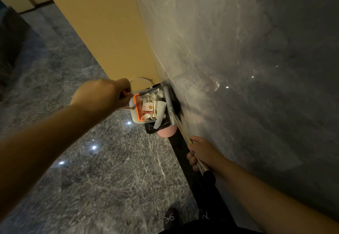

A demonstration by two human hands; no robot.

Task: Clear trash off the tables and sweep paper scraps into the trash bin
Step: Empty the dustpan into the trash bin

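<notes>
Grey plastic dustpan [134,113], with an orange comb edge [138,108], is held tilted over the pink bin [166,132], which has a black liner [151,129] and stands on the marble floor [91,160] against the grey wall [238,68]. Paper scraps [153,105] and a small printed packet [147,107] lie in the pan above the bin mouth. Left hand [106,94]: fingers curled tight around the dustpan handle [126,93]. Right hand [201,153]: clamped on the broom pole [180,128], whose head [169,98] rests beside the pan at the wall. Dark shoes [171,216] show at the lower edge.
</notes>
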